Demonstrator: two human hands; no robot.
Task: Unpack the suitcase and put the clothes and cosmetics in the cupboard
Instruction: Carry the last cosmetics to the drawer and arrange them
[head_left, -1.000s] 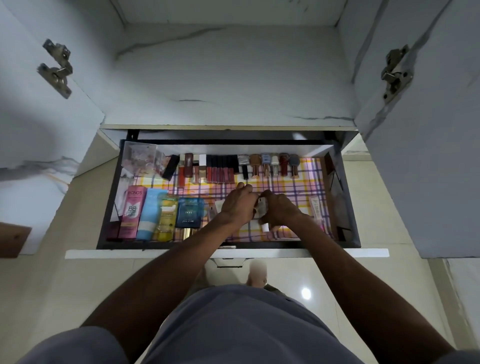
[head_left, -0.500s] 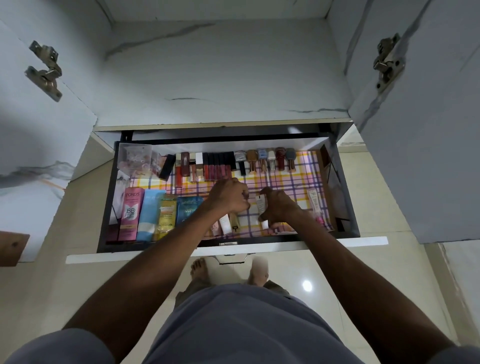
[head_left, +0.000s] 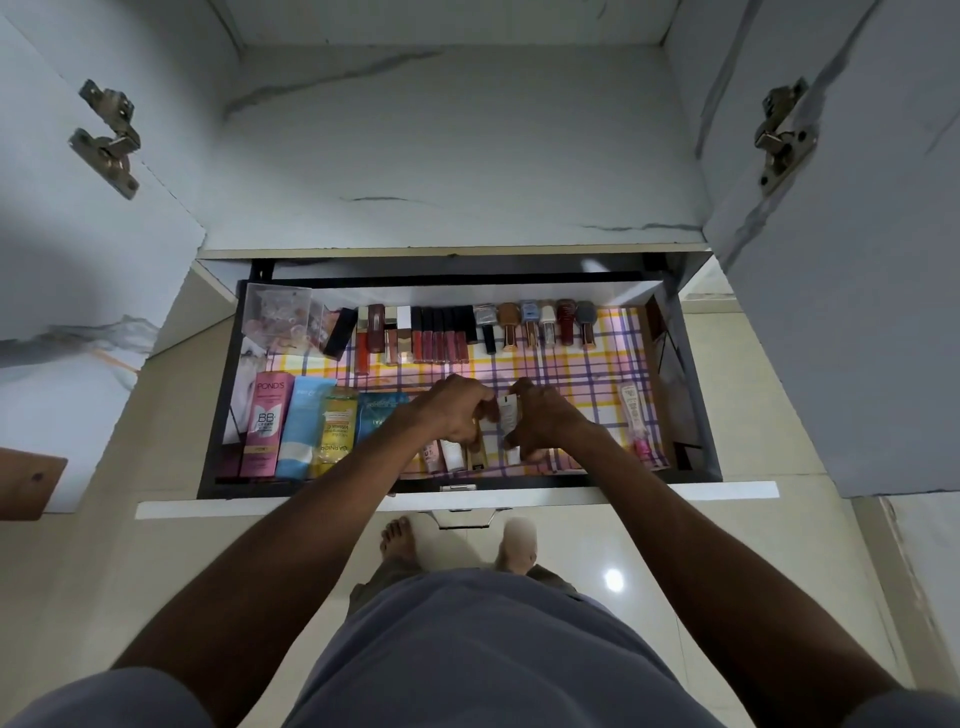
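Note:
An open cupboard drawer (head_left: 698, 395) with a checked liner holds cosmetics. Lipsticks (head_left: 436, 338) and nail polish bottles (head_left: 537, 325) line its back. A pink Pond's tube (head_left: 263, 423), a blue tube (head_left: 301, 426) and a yellow Garnier tube (head_left: 335, 431) lie at the front left. My left hand (head_left: 454, 408) and right hand (head_left: 545, 421) meet at the drawer's middle front. My right hand pinches a small white tube (head_left: 508, 410); my left hand's curled fingers touch small tubes (head_left: 452, 454) standing beside it.
A clear plastic box (head_left: 278, 317) sits in the drawer's back left corner, a slim pink tube (head_left: 636, 418) at the right. Both cupboard doors (head_left: 841, 260) stand open, and the marble-look shelf (head_left: 441, 156) lies above the drawer. My bare feet (head_left: 400, 535) stand on the tiled floor below.
Both hands have stayed at the drawer's middle front, working the small white tubes into a row. The camera shifted slightly; nothing else in the drawer moved.

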